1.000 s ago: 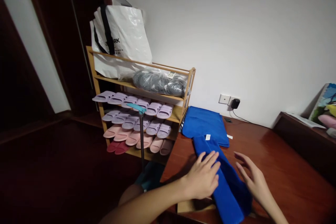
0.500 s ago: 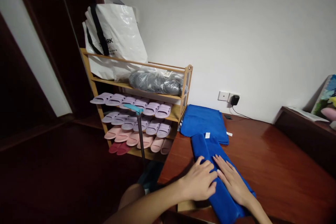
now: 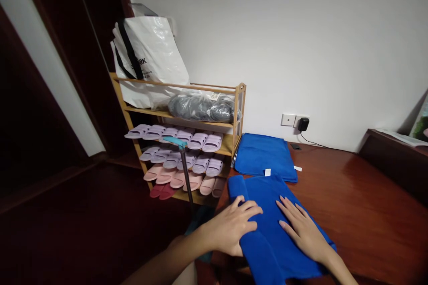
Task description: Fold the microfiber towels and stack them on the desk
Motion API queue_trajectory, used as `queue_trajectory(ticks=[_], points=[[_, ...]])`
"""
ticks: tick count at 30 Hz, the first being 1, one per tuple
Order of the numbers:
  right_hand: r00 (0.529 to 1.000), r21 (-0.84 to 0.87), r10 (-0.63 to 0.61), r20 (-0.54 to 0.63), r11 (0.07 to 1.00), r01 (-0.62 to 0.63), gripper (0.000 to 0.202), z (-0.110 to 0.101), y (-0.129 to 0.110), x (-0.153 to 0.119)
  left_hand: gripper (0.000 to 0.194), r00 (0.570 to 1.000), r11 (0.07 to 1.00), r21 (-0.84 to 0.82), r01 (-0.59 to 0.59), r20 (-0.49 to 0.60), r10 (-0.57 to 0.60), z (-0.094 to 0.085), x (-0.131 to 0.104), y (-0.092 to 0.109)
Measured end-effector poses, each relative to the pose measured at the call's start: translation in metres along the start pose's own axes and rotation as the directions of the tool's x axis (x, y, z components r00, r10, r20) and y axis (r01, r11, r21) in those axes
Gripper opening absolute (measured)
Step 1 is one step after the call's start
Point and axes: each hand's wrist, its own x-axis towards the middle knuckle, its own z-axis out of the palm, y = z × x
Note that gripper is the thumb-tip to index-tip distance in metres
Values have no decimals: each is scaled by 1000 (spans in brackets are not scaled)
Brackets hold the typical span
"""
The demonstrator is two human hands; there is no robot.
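A blue cloth (image 3: 272,227) lies on the reddish wooden table (image 3: 354,205), its left side folded over into a long strip. My left hand (image 3: 236,225) rests on that folded strip, fingers spread and slightly bent, with its thumb side hidden low at the edge. Flat on the right part of the same cloth is my right hand (image 3: 301,229), fingers stretched out and holding nothing. Just beyond, a folded stack of blue cloth (image 3: 264,153) with white tags lies near the wall.
Left of the table stands a wooden rack (image 3: 239,116) with rows of slippers (image 3: 212,142), a plastic-wrapped grey bundle (image 3: 200,107) and a white bag (image 3: 157,53). A blue-topped pole (image 3: 185,169) rises before it. A black plug (image 3: 303,124) trails a cord along the wall.
My left hand has moved left with the cloth's left part, and more of the cloth now shows flat between my hands. The view has shifted slightly.
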Motion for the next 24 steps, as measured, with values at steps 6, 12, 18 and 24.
queue_trajectory(ticks=[6,12,18,24], points=[[997,-11,55,53,998,-55,56,-2,-2,-2,24,997,991,-114,-64,30,68,6,-6,-7],[995,1,70,69,998,-70,56,-3,-1,-5,33,995,994,-62,93,44,-90,-6,-30,-5],[997,-11,67,36,998,-67,56,-2,3,-11,17,983,990,-36,139,125,-133,-23,-49,-6],[992,-53,126,23,991,-125,56,-2,21,-32,11,998,986,-163,33,53,-25,-17,-50,-11]])
